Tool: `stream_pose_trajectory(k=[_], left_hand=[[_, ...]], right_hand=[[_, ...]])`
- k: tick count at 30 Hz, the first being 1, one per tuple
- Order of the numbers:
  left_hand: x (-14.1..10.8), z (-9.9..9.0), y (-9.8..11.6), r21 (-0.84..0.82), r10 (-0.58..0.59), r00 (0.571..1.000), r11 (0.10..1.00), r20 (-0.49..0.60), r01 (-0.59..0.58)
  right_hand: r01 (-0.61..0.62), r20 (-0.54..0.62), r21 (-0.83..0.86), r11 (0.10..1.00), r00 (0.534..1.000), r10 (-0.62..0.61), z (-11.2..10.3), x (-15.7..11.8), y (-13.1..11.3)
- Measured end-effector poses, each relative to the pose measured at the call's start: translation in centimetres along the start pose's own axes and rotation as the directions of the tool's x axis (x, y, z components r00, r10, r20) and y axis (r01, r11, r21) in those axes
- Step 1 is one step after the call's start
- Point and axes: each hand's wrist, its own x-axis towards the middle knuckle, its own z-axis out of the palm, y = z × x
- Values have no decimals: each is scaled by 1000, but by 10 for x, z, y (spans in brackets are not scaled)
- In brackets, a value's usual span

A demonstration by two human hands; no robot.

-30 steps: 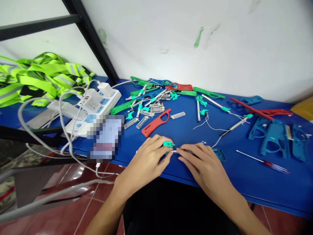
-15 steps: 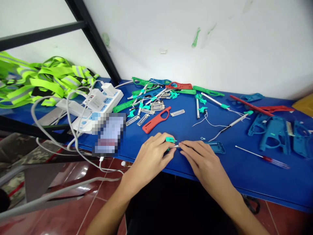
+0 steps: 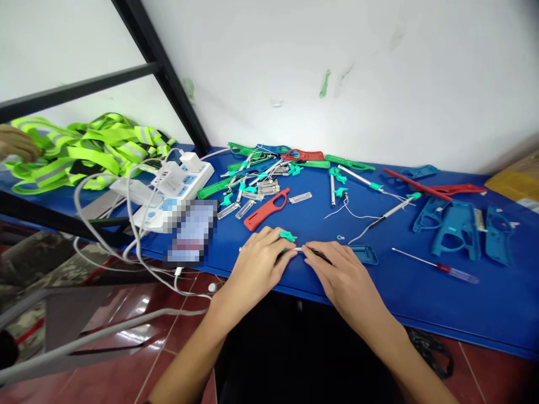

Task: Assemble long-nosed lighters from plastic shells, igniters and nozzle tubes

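Observation:
At the table's front edge, my left hand (image 3: 266, 259) pinches a lighter's ignition assembly, whose green trigger piece (image 3: 288, 236) pokes out above the fingers. Between both hands shows a thin pale stretch of the assembly (image 3: 298, 249). My right hand (image 3: 343, 266) is closed on its other end, where a black part (image 3: 321, 256) appears by the fingers. Under and beyond the right hand lies a blue lighter casing half (image 3: 365, 254). A small white ring (image 3: 341, 237) rests just behind it. Fingertips hide most of what I hold.
Lighter casings, wires and clear fuel tanks are piled (image 3: 269, 168) at the back. A red casing (image 3: 266, 209), a screwdriver (image 3: 438, 265) and blue casings (image 3: 457, 230) lie nearer. At left are a phone (image 3: 191, 233), power strip (image 3: 177, 193), reflective straps (image 3: 101, 143) and another person's hand (image 3: 17, 143).
The fingertips of both hands have shifted slightly along the assembly, and a black part now shows at my right hand. Another person's hand has come into view at far left. The view has turned slightly.

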Motion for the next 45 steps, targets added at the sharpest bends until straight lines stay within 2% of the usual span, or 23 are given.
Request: stream_pose_trajectory(k=[5,10,15,17,21,24,30,35,40,42,45], left_hand=[[-1,-2,0,-7,24,1000,1000,3,-24],[-1,3,2,-57,75,997,996,-18,-76],[2,12,1,-95,26,996,995,-83,-34],[3,13,0,-96,17,997,995,-74,-24],[4,11,3,-101,23,999,995,-40,-27],[3,12,4,-105,27,998,994,-59,-33],[1,13,5,-85,87,990,992,-107,-96],[-2,-2,7,-72,116,979,989,-167,-129],[-1,-15,20,-263,173,958,936,-230,-232],[0,-12,29,-348,160,951,904,-264,-249],[2,3,42,-429,119,950,871,-288,-240]], right_hand=[[13,30,-114,993,1000,-9,-5,-1,2],[37,70,-85,996,997,-31,-9,0,4],[24,105,0,1000,994,-24,-11,-2,7],[-1,136,56,998,991,-6,-19,-8,16],[-128,179,111,986,978,107,-42,-29,43],[-160,184,137,978,974,134,-54,-42,58],[-193,158,171,966,973,167,-52,-45,56],[-221,174,172,960,966,191,-51,-45,53],[-222,110,185,957,973,204,-53,-44,54],[-205,75,187,961,978,194,-53,-42,54],[-168,38,181,969,986,164,-51,-37,51]])
